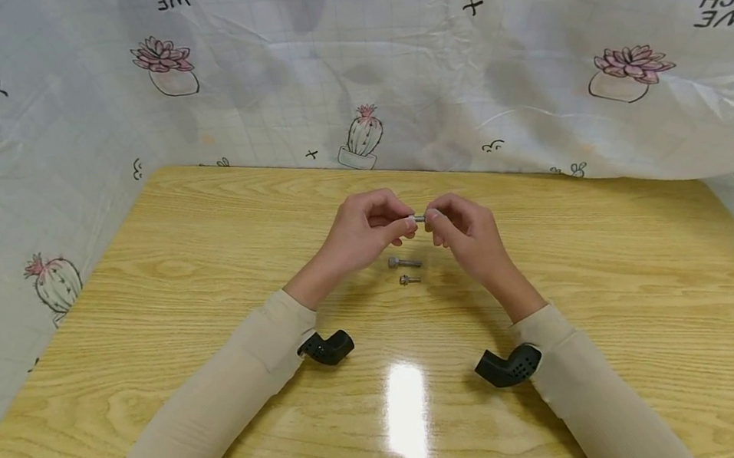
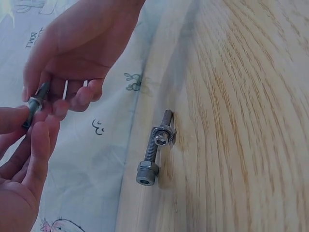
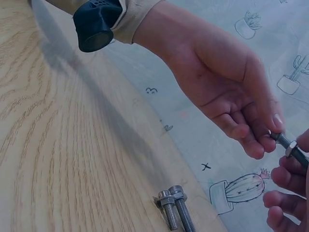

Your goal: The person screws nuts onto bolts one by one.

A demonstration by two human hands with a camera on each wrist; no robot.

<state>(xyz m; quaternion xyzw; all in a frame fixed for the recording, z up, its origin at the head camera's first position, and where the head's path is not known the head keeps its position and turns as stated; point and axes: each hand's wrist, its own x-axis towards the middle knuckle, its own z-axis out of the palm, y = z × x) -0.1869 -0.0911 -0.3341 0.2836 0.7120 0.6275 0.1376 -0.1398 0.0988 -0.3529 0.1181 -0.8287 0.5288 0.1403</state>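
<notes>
A metal bolt (image 1: pixel 418 218) with a nut (image 3: pixel 291 148) on its shaft is held level between both hands, raised above the table. My left hand (image 1: pixel 364 233) pinches one end of it between thumb and fingers. At the other end, my right hand (image 1: pixel 472 234) pinches it with thumb and fingertips, the remaining fingers curled beneath. Below the hands, a longer socket-head bolt (image 1: pixel 406 262) lies on the table, a nut close under its head. Nearer to me lies a shorter bolt (image 1: pixel 411 280), also carrying a nut, roughly parallel to the longer one.
The wood-grain table (image 1: pixel 234 223) is backed by a white curtain (image 1: pixel 421 59) printed with potted plants. A black camera mount (image 1: pixel 328 348) sits on the left wrist, and another black mount (image 1: pixel 509 366) on the right. Light reflects off the tabletop near the front.
</notes>
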